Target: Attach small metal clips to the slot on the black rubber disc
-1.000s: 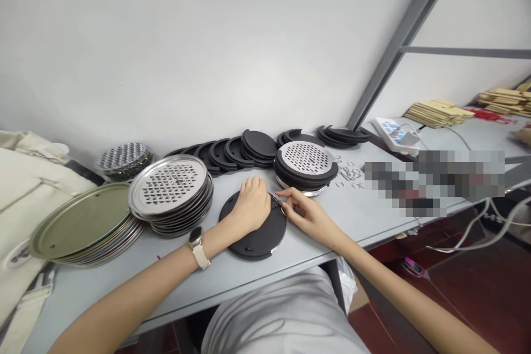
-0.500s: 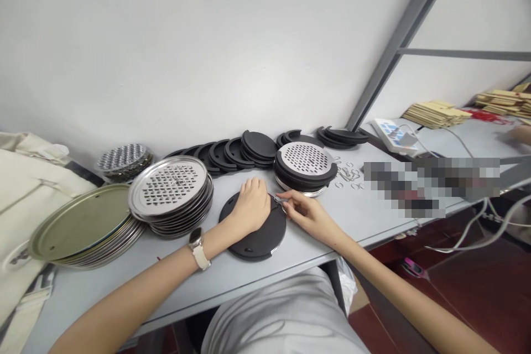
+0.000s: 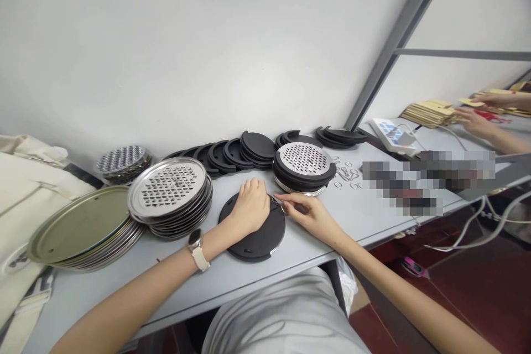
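Note:
A round black disc (image 3: pixel 261 240) lies flat on the table near its front edge, with a bit of shiny metal rim showing at its lower right. Over the disc's upper part, my left hand (image 3: pixel 251 207) bears down with fingers together, the fingertips reaching past the far edge. At the disc's upper right edge, my right hand (image 3: pixel 305 213) is closed in a pinch on a small metal ring (image 3: pixel 279 203). The ring is partly hidden by the fingers. Just behind sits a stack of black holders topped by a perforated grater plate (image 3: pixel 305 159).
Left stand stacks of silver grater plates (image 3: pixel 168 185) and olive-green round trays (image 3: pixel 83 227). More black discs (image 3: pixel 258 145) line the wall. Loose metal rings (image 3: pixel 346 174) and a power strip (image 3: pixel 394 135) lie right. Another person's hands (image 3: pixel 477 121) handle yellowish flat pieces (image 3: pixel 429 112).
My hands and the black disc stay nearly in place, with only a slight shift of the right fingers. The other person's hands have come further into view at the right.

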Demonstrator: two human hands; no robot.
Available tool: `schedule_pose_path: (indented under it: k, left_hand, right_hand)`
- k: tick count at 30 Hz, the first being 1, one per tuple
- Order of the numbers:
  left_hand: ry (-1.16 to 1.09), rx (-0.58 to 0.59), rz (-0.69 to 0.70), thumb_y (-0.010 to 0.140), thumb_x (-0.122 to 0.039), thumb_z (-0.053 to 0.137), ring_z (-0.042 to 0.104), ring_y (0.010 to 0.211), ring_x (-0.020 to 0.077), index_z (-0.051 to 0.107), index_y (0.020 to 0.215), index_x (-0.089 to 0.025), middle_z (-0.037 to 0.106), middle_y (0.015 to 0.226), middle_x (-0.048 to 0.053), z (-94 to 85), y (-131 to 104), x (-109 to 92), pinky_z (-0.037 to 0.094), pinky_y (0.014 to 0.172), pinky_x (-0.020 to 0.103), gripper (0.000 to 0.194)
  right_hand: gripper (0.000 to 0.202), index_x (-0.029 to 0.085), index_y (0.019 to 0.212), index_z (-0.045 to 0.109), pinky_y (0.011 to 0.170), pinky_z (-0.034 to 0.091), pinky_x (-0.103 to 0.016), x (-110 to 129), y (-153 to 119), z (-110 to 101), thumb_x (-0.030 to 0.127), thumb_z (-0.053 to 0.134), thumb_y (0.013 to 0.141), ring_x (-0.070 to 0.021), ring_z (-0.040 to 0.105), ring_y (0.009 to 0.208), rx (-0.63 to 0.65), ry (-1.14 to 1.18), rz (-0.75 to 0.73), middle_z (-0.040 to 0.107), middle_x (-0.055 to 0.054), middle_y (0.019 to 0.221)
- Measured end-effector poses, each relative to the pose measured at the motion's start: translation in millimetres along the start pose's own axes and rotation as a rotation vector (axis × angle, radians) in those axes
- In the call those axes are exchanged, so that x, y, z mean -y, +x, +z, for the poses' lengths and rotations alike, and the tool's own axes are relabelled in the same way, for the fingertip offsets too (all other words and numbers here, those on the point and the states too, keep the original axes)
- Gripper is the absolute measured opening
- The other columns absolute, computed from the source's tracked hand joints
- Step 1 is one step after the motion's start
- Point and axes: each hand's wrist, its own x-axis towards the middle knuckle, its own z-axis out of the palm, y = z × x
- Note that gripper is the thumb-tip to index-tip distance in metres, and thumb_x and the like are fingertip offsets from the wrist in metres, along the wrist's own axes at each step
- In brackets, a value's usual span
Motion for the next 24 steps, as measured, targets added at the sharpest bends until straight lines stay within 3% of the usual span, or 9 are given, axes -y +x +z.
schedule_pose_path:
  k: [6, 11, 17, 24]
  left_hand:
    - [-0.040, 0.002, -0.001, 0.091, -0.013, 0.035, 0.049, 0.089, 0.0243, 0.049, 0.089, -0.014, 0.051, 0.091, 0.010, 0.3, -0.3, 0.1, 0.041, 0.082, 0.039, 0.014]
    - [-0.035, -0.001, -0.001, 0.092, -0.014, 0.036, 0.049, 0.090, 0.0237, 0.049, 0.090, -0.014, 0.051, 0.092, 0.010, -0.1, -0.3, 0.0, 0.041, 0.082, 0.038, 0.013]
    - [-0.040, -0.020, 0.000, 0.092, -0.014, 0.036, 0.049, 0.089, 0.0234, 0.049, 0.089, -0.014, 0.051, 0.091, 0.009, 2.0, -0.1, 0.7, 0.042, 0.082, 0.038, 0.013]
    - [-0.014, -0.011, 0.000, 0.091, -0.014, 0.036, 0.049, 0.090, 0.0243, 0.049, 0.090, -0.014, 0.051, 0.091, 0.010, 2.1, -0.2, 0.9, 0.042, 0.082, 0.038, 0.014]
  right_hand:
    - [0.028, 0.019, 0.111, 0.067, 0.071, 0.049, -0.029, 3.2, 0.6, -0.1, 0.027, 0.052, 0.089, -0.0172, 0.061, 0.076, -0.033, -0.011, -0.022, 0.067, -0.006, 0.086]
    - [0.025, 0.020, 0.105, 0.069, 0.077, 0.050, -0.031, 4.4, 0.2, 0.4, 0.027, 0.050, 0.091, -0.0187, 0.062, 0.087, -0.021, 0.003, -0.069, 0.068, -0.007, 0.096]
    - [0.023, 0.020, 0.102, 0.069, 0.073, 0.051, -0.029, 3.6, -0.4, 0.7, 0.031, 0.054, 0.090, -0.0181, 0.063, 0.082, -0.016, -0.007, -0.059, 0.068, -0.007, 0.092]
    - [0.029, 0.021, 0.114, 0.065, 0.078, 0.052, -0.032, 2.0, -1.1, 2.3, 0.030, 0.052, 0.091, -0.0179, 0.063, 0.082, -0.059, 0.034, -0.023, 0.069, -0.006, 0.094]
